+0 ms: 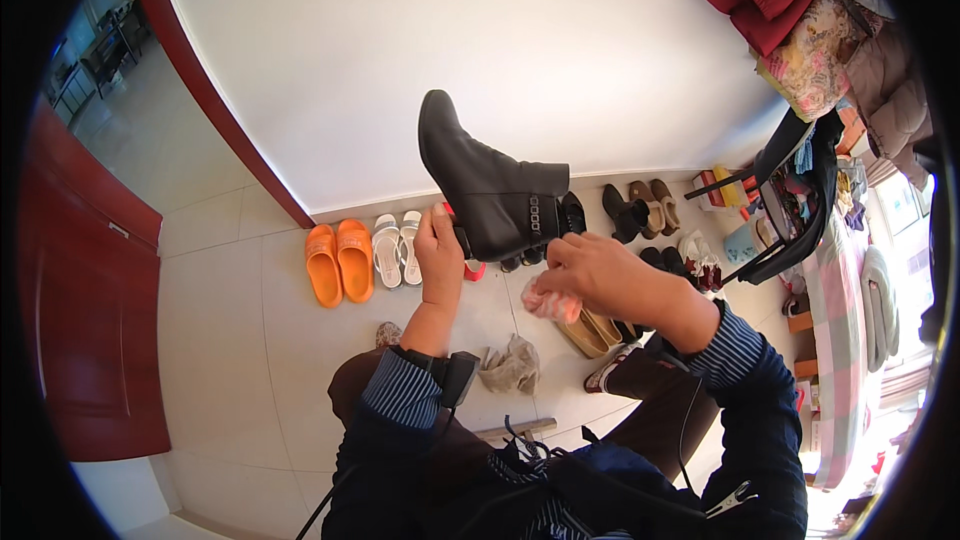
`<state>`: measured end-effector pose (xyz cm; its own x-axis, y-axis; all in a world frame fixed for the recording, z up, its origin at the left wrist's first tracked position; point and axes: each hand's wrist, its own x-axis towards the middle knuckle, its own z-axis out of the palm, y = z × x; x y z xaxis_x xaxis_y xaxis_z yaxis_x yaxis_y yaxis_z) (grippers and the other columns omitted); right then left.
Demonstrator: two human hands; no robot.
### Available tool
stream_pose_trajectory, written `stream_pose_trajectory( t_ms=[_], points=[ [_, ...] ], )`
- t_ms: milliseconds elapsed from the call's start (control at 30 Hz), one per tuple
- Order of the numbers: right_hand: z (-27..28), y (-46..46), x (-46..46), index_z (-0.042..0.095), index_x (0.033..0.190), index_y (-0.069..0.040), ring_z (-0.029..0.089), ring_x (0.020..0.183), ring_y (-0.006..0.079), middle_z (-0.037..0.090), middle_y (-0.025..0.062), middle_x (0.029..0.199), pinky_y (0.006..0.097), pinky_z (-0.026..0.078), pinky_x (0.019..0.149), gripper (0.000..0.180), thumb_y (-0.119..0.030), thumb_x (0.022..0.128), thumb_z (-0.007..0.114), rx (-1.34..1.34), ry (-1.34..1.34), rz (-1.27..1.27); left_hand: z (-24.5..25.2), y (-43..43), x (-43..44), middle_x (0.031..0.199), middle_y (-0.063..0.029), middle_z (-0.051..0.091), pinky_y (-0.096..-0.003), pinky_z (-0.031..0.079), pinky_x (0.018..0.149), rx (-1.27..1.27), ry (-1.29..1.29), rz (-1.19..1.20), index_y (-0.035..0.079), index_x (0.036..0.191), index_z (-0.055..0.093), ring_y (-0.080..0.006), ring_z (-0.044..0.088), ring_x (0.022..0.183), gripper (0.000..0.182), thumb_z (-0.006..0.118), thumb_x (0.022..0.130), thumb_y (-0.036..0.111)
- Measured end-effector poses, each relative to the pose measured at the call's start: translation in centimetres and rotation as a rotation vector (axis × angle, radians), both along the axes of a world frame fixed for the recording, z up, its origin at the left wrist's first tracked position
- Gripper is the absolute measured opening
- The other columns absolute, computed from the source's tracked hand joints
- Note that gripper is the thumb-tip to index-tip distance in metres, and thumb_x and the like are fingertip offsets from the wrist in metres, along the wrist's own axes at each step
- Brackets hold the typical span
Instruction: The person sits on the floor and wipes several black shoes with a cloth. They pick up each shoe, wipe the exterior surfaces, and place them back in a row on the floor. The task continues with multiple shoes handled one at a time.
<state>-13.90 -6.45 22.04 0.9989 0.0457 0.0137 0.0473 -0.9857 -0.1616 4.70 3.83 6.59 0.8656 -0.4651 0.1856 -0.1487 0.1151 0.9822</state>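
Note:
A black leather ankle boot (487,195) with a block heel is held up in front of me, its toe pointing upward and its heel to the right. A strap with metal links crosses it near the heel side. My left hand (439,240) grips the boot at its lower left, and part of that grip is hidden. In my right hand (600,270) is a bunched pink and white cloth (553,304), just below and right of the boot and apart from it. Below, on the tiled floor, lies a crumpled beige cloth (511,366).
Orange slides (339,261) and white sandals (398,247) stand left along the wall (337,75). Tan flat shoes (589,331), black ankle boots (625,211) and brown shoes (654,206) are to the right. Farther right are a black folding chair (795,217) and a bed (840,375).

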Motion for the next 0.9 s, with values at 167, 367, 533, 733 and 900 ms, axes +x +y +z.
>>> stream_pose_trajectory(
  t_ms=[167, 367, 533, 733, 900],
  points=[
    [2.2, -3.4, 2.0, 0.073, 0.116, -0.017, 0.068, 0.088, 0.0283, 0.065, 0.0088, 0.099, 0.04, 0.058, 0.073, 0.029, -0.017, 0.087, 0.073, 0.059, -0.442, -0.258, -0.4, -0.2, 0.3, 0.081, -0.0047, 0.064, -0.0305, 0.047, 0.073, 0.009, 0.052, -0.091, -0.001, 0.096, 0.064, -0.0135, 0.053, 0.076, 0.042, 0.047, 0.112, 0.034],
    [-0.1, -5.0, 5.9, 0.073, 0.113, -0.017, 0.064, 0.103, 0.0328, 0.066, 0.0119, 0.107, 0.0415, 0.053, 0.09, 0.025, -0.01, 0.089, 0.067, 0.17, -0.347, -0.148, -0.6, -0.5, -0.5, 0.078, -0.0031, 0.064, -0.0301, 0.047, 0.072, -0.045, 0.048, -0.114, -0.001, 0.092, 0.063, -0.0121, 0.053, 0.074, 0.044, 0.049, 0.111, 0.037],
    [0.7, -2.3, 1.0, 0.074, 0.111, -0.018, 0.064, 0.098, 0.0321, 0.062, 0.0103, 0.099, 0.0412, 0.054, 0.086, 0.029, -0.007, 0.085, 0.067, -0.052, 0.204, 0.018, -0.3, -0.4, 0.4, 0.077, -0.0033, 0.064, -0.0299, 0.047, 0.07, -0.003, 0.074, -0.063, 0.0, 0.089, 0.063, -0.0127, 0.055, 0.072, 0.043, 0.049, 0.111, 0.034],
    [2.0, -3.0, 3.3, 0.07, 0.114, -0.019, 0.062, 0.097, 0.0302, 0.06, 0.009, 0.101, 0.0413, 0.053, 0.083, 0.03, -0.007, 0.086, 0.066, -0.062, -0.348, -0.193, 0.1, -0.3, 0.0, 0.075, -0.0049, 0.063, -0.0311, 0.046, 0.067, 0.022, -0.038, -0.109, 0.0, 0.09, 0.062, -0.013, 0.054, 0.069, 0.042, 0.047, 0.111, 0.032],
    [-0.9, -2.4, 3.6, 0.064, 0.114, -0.016, 0.059, 0.095, 0.0286, 0.056, 0.0089, 0.1, 0.0395, 0.051, 0.083, 0.033, -0.007, 0.083, 0.066, -0.201, -0.273, -0.082, -0.1, -0.3, -0.1, 0.075, -0.0059, 0.063, -0.0315, 0.046, 0.067, 0.023, 0.044, -0.089, 0.0, 0.089, 0.061, -0.0143, 0.054, 0.069, 0.041, 0.047, 0.111, 0.032]
  ],
)
